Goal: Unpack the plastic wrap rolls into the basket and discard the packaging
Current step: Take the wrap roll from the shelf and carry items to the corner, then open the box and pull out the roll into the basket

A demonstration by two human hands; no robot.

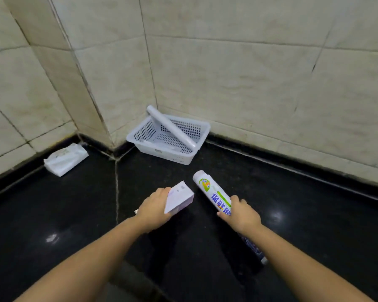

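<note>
A white perforated basket [179, 156] stands in the corner of a black counter. One plain white roll [169, 126] leans across it, its upper end over the back rim. My left hand [154, 209] grips a pale purple and white carton [179, 199], held above the counter with its open end pointing toward the basket. My right hand [240, 214] grips a printed plastic wrap roll [212, 191] around its middle; the roll slants from near the carton's end back under my wrist, and its lower end shows below my forearm.
The black counter [292, 203] meets tiled walls at the back and left. A white packet of tissues [66, 159] lies by the left wall. A seam [117, 188] runs across the counter toward the corner.
</note>
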